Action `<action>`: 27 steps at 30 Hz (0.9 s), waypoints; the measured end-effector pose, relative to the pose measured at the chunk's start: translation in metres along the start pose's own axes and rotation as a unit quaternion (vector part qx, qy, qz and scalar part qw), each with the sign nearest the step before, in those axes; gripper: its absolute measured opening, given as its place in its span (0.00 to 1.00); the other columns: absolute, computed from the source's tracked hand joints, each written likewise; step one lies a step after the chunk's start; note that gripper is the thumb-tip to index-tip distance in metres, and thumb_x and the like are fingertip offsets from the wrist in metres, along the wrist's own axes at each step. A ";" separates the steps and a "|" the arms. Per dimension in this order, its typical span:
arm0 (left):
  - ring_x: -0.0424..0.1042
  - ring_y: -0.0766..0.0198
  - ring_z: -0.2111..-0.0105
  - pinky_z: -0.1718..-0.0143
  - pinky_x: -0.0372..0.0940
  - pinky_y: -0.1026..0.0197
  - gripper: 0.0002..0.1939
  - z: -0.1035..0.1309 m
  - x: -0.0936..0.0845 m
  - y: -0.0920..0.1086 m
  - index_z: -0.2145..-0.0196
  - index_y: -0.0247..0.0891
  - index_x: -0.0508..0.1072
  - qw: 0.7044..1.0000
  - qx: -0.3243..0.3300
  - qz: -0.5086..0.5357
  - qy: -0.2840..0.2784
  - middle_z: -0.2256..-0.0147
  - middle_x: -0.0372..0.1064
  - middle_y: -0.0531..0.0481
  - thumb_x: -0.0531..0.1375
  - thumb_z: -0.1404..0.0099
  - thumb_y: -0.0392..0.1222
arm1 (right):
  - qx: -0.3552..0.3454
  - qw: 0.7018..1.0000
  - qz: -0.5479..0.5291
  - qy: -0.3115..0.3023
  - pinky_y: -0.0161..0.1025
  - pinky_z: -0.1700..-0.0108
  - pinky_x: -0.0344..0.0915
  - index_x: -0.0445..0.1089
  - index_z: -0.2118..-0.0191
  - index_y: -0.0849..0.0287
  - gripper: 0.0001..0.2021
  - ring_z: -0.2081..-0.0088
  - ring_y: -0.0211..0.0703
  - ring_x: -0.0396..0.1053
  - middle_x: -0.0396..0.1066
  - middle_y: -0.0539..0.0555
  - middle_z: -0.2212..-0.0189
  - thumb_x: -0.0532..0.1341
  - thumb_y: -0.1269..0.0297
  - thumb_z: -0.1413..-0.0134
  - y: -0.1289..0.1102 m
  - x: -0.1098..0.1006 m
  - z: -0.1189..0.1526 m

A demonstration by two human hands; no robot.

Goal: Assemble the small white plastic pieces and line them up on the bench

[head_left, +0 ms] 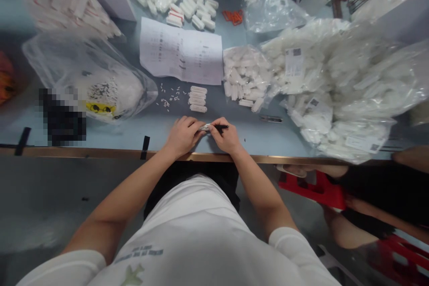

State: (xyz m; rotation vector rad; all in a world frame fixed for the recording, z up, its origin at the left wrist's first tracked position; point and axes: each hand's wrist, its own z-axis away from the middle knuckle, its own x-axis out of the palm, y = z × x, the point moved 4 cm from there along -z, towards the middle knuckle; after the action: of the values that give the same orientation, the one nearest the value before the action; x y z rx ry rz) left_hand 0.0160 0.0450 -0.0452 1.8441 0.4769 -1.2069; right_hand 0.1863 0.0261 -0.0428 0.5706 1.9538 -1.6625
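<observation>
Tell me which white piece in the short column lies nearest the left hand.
The white piece at the near end; the others sit beyond it, toward the printed sheet.

Your blue-grey table point(288, 138) has a brown front edge point(110, 152). Near its middle you have a row of white pieces point(198, 99), with small white bits point(166, 103) scattered to the left. Beyond lies a creased printed sheet point(181, 51). To your right: a clear bag of white pieces point(247, 73), a slim metal tool point(271, 119) and larger filled bags point(355, 71). Orange parts point(233, 17) lie farther back.
</observation>
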 end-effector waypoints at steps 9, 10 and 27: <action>0.67 0.53 0.59 0.59 0.60 0.52 0.17 -0.001 0.000 0.001 0.53 0.40 0.76 1.000 0.003 -0.006 0.002 0.58 0.73 0.42 0.54 0.29 0.51 | 0.007 1.000 -0.011 0.019 0.39 0.59 0.67 0.69 0.65 0.53 0.15 0.65 0.42 0.71 0.72 0.52 0.67 0.54 0.49 0.36 0.003 -0.002 0.000; 0.67 0.53 0.59 0.59 0.60 0.52 0.17 0.000 0.000 0.001 0.53 0.40 0.76 1.000 0.005 -0.006 0.003 0.58 0.73 0.42 0.54 0.29 0.51 | 0.003 1.000 -0.013 0.018 0.39 0.59 0.67 0.69 0.65 0.53 0.15 0.65 0.42 0.71 0.72 0.52 0.68 0.54 0.49 0.36 0.002 -0.002 0.000; 0.67 0.54 0.60 0.61 0.59 0.54 0.16 0.001 0.000 0.001 0.54 0.39 0.77 0.999 0.019 -0.013 0.024 0.60 0.73 0.44 0.55 0.29 0.51 | -0.008 1.000 -0.019 0.015 0.38 0.59 0.67 0.68 0.65 0.54 0.15 0.65 0.41 0.70 0.72 0.52 0.68 0.54 0.50 0.35 -0.001 -0.001 0.000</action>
State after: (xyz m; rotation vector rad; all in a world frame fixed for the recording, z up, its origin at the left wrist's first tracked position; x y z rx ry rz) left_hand 0.0165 0.0440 -0.0451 1.9090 0.5104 -1.1987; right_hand 0.1871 0.0263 -0.0414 0.5585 2.0103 -1.6686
